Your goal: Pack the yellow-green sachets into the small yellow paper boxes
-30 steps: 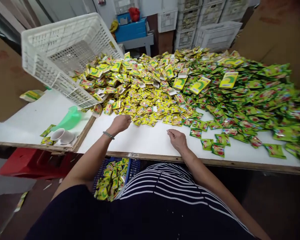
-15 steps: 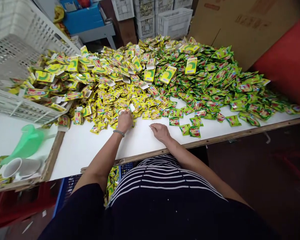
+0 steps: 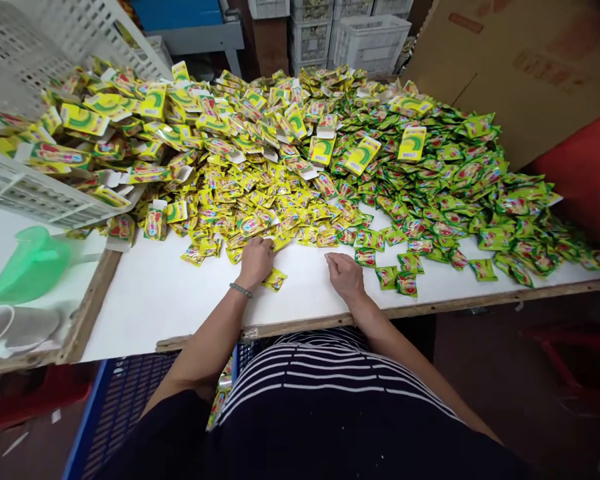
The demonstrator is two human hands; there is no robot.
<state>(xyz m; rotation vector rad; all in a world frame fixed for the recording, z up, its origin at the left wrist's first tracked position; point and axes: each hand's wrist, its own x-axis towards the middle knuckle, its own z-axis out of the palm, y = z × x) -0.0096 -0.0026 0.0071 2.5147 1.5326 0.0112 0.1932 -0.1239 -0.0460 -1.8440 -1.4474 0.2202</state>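
Note:
My left hand (image 3: 257, 261), with a grey bracelet at the wrist, is curled closed at the near edge of the small yellow packets (image 3: 225, 197). Its fingertips are hidden, so what they grip cannot be made out. A yellow box (image 3: 255, 223) with a white flap lies just beyond the fingers. One loose yellow packet (image 3: 275, 280) rests on the white tabletop (image 3: 300, 293) beside that hand. My right hand (image 3: 347, 277) rests on the tabletop with curled fingers, its inside hidden. To its right lie several loose green packets (image 3: 387, 277).
Yellow boxes (image 3: 153, 101) top the heap at left and middle; green packets (image 3: 445, 187) are piled at right. A white crate (image 3: 55, 193), green scoop (image 3: 35, 263) and white cup (image 3: 17, 330) stand at left. A wooden strip (image 3: 300, 323) edges the table. Below is a blue crate (image 3: 120, 400).
My left hand has drawn back from the yellow box, which stays on the pile. A loose yellow packet now shows beside that hand. My right hand is still curled; the view has shifted.

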